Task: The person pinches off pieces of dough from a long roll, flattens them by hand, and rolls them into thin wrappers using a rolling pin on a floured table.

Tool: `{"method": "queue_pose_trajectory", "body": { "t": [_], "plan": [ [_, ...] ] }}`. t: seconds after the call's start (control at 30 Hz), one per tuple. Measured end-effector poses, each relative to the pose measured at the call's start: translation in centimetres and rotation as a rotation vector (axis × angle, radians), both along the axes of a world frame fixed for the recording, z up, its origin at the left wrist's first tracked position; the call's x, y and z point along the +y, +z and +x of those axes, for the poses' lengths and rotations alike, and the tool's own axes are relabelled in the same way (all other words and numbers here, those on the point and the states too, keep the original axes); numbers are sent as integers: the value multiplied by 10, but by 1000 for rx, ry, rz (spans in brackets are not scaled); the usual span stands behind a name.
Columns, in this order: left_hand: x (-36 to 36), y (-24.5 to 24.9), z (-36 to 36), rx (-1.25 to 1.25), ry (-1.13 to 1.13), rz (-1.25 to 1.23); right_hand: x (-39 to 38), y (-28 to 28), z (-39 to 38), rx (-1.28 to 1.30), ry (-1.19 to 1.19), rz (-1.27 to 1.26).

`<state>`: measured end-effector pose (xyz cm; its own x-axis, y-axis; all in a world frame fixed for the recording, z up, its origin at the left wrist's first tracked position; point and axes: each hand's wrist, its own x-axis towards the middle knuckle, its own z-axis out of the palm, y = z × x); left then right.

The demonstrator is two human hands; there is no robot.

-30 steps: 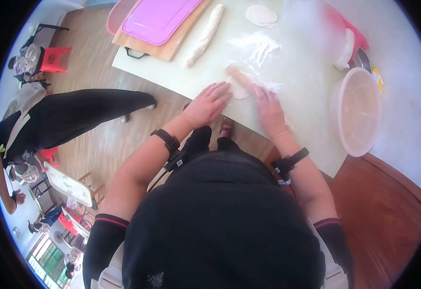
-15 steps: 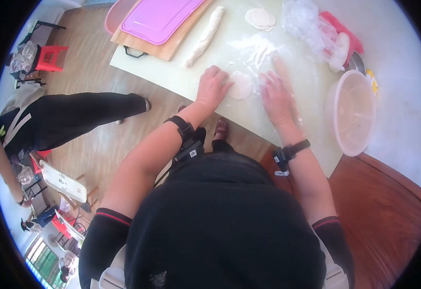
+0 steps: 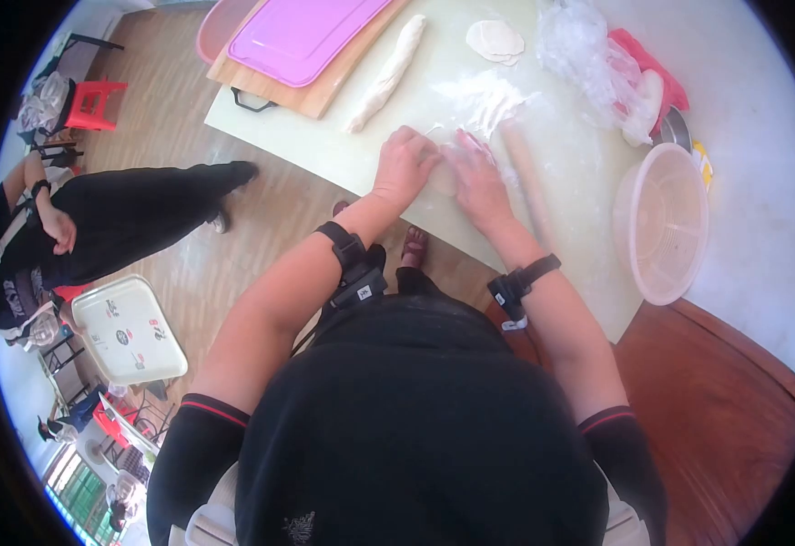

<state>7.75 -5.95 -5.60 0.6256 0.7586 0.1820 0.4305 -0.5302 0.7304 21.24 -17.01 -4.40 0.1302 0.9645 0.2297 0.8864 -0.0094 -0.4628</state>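
Observation:
A thin round dough wrapper (image 3: 443,179) lies near the table edge, largely covered by my hands. The curled fingers of my left hand (image 3: 405,166) close on its left side. My right hand (image 3: 477,180) rests over its right side, fingers stretched out and slightly blurred. Just right of that hand is a floured wooden rolling pin (image 3: 526,173), which neither hand touches. Loose white flour (image 3: 493,100) is spread beyond my fingertips. A long dough roll (image 3: 390,73) sits up and left, and a small stack of dough rounds (image 3: 496,41) is at the far side.
A wooden board (image 3: 324,96) with a pink tray (image 3: 302,36) on it occupies the table's left end. Plastic bags (image 3: 579,50), a metal bowl (image 3: 676,127) and a pink basin (image 3: 666,223) stand on the right. To the left, a person in dark clothes (image 3: 133,214) stands near a tray (image 3: 129,329).
My right hand has moved left from the rolling pin onto the dough wrapper. My left hand has barely moved. The other person's arm and the tray near them have shifted.

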Motion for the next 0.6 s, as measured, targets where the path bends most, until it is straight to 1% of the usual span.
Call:
{"method": "queue_pose_trajectory", "body": {
  "t": [0.03, 0.07, 0.1, 0.13, 0.17, 0.2, 0.27, 0.3, 0.37, 0.4, 0.43, 0.47, 0.5, 0.6],
  "plan": [
    [0, 0, 1, 0, -2, 0, -3, 3, 2, 46, -53, 14],
    [1, 4, 2, -36, 9, -90, -5, 8, 4, 92, -108, 28],
    [2, 6, 4, -72, 18, -180, -11, 13, 8, 92, -112, 29],
    [4, 8, 5, -72, 13, -179, -21, 19, 15, -2, -192, 32],
    [5, 9, 6, -58, -32, -106, -32, 23, 22, -98, -271, 33],
    [6, 9, 7, -46, -78, -33, -45, 25, 27, -101, -277, 35],
    [9, 9, 10, -38, -115, -25, -70, 24, 35, -180, -497, -80],
    [11, 9, 12, -26, -146, -18, -82, 21, 37, -183, -505, -74],
    [12, 11, 15, 14, -174, -31, -103, 11, 39, -80, -659, -196],
    [12, 13, 16, 59, -194, -49, -110, 8, 38, -79, -666, -186],
    [13, 16, 16, 58, -200, -41, -116, 6, 37, -102, -647, -228],
    [14, 21, 15, 122, -237, -102, -120, 6, 37, -124, -627, -270],
    [14, 25, 16, 185, -273, -162, -122, 5, 37, -123, -636, -259],
    [8, 26, 17, 153, -260, -91, -120, 4, 33, -188, -620, -240]
  ]
}}
